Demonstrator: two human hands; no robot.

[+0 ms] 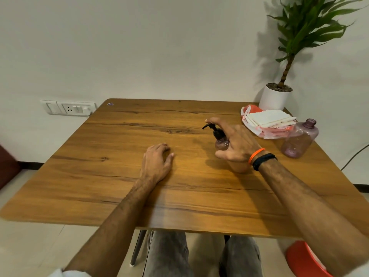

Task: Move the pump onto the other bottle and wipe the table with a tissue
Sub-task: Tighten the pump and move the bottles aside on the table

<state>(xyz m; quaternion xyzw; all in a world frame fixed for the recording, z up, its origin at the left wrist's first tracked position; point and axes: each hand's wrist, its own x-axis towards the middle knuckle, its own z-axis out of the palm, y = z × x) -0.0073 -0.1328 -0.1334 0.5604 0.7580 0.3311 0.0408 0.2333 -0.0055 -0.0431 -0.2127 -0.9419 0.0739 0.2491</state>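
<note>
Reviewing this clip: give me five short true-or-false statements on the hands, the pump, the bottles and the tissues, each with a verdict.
1. The right hand grips the small bottle that carries the black pump. True.
2. The large bottle has a pump on it. False: its neck is open.
3. The left hand holds a tissue. False: it rests flat on the table, holding nothing.
4. The tissues lie stacked on a red-and-white wrapper beside the potted plant. True.
5. The large bottle lies on its side. False: it stands upright.
</note>
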